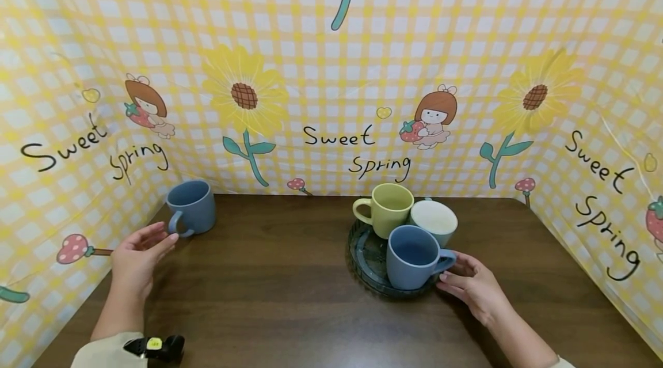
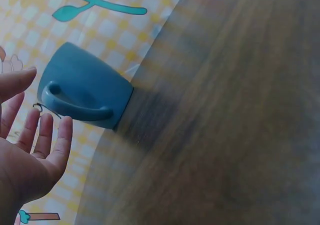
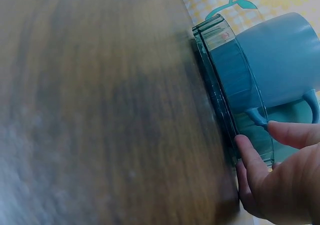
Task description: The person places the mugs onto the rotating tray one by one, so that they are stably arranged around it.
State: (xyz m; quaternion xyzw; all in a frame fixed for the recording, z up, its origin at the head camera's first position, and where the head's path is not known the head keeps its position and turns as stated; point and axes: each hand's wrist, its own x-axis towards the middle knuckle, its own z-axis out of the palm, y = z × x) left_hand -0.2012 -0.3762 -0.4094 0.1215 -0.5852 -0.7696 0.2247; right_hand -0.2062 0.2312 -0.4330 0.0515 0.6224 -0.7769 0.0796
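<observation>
At the far left of the table stands a blue mug [image 1: 193, 207], its handle toward my left hand [image 1: 137, 255]. That hand is beside the handle, fingers spread and loosely bent with nothing in them; the left wrist view shows its fingertips [image 2: 65, 127] just short of the mug. A dark glass tray [image 1: 362, 267] on the right carries a second blue mug [image 1: 411, 261], a yellow-green mug [image 1: 389, 209] and a pale mug [image 1: 434, 221]. My right hand [image 1: 476, 287] is at the tray's right edge, fingertips [image 3: 245, 142] against its side and close under the front mug's handle. Whether it grips, I cannot tell.
A brown wooden table [image 1: 269, 287] lies under everything. Behind and at both sides hangs a yellow checked cloth [image 1: 321, 86] printed with sunflowers and figures. A black strap with a yellow tag [image 1: 154, 344] is on my left wrist.
</observation>
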